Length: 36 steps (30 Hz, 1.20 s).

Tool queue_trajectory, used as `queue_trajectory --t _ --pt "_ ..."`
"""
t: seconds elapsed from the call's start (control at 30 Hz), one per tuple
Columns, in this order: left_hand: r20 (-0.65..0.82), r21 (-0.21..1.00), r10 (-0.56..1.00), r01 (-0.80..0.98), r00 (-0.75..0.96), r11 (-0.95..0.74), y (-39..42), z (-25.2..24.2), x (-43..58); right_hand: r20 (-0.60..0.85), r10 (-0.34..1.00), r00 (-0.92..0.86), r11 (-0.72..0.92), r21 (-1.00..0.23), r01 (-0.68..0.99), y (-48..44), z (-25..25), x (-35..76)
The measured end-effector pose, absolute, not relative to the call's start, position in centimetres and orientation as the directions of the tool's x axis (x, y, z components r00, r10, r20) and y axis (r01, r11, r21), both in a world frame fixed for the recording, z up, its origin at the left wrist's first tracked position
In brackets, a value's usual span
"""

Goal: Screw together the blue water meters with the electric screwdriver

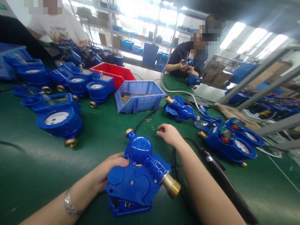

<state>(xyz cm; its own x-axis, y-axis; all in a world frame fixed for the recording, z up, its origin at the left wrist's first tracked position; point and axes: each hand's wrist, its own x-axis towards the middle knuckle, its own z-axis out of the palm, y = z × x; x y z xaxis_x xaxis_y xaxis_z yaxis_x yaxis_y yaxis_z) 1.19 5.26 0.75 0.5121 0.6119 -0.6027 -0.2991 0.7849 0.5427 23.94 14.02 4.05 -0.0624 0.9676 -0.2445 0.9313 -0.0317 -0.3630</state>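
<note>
A blue water meter body [138,175] lies upside down on the green table [35,168] in front of me, brass threaded ends pointing near right and far left. My left hand [105,173] grips its left side, thumb on top. My right hand [170,134] reaches forward past it, fingers curled down over several small brass screws [150,125] scattered on the table. Whether a screw is pinched in the fingers does not show.
A blue bin [139,98] with brass screws stands behind the loose screws, a red bin [112,73] further back. Finished blue meters [59,120] crowd the left; more meters [231,142] lie right. A black power screwdriver [222,178] lies under my right forearm. Two other people sit at the far side.
</note>
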Motion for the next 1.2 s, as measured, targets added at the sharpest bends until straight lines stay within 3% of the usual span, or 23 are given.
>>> queue_trajectory --t 0.13,0.27,0.53,0.73,0.93,1.07,1.2 --pt "-0.567 0.552 0.631 -0.324 0.53 0.768 5.3 0.2 0.8 -0.298 0.955 -0.009 -0.054 -0.204 0.977 17.2 0.6 22.8" --pt "-0.573 0.533 0.616 -0.325 0.541 0.781 5.4 0.0 0.7 -0.365 0.931 -0.022 -0.013 -0.094 0.995 18.2 0.1 22.1" --pt "-0.608 0.568 0.633 -0.294 0.479 0.768 5.4 -0.4 0.7 -0.462 0.886 -0.032 0.018 -0.034 0.999 18.9 0.9 20.6" --pt "-0.623 0.543 0.615 -0.298 0.483 0.785 5.4 0.1 0.8 -0.41 0.908 -0.084 0.018 -0.161 0.987 17.3 2.0 21.4" --pt "-0.588 0.533 0.613 -0.317 0.527 0.784 5.3 0.4 0.7 -0.31 0.937 -0.161 0.01 -0.436 0.9 8.7 4.6 25.1" --pt "-0.59 0.509 0.591 -0.315 0.55 0.801 5.4 0.4 0.7 -0.284 0.92 -0.269 0.039 -0.617 0.786 1.0 3.3 25.8" --pt "-0.603 0.491 0.575 -0.312 0.553 0.814 5.3 0.2 0.8 -0.141 0.943 -0.301 0.159 -0.604 0.781 -3.6 -0.5 24.2"
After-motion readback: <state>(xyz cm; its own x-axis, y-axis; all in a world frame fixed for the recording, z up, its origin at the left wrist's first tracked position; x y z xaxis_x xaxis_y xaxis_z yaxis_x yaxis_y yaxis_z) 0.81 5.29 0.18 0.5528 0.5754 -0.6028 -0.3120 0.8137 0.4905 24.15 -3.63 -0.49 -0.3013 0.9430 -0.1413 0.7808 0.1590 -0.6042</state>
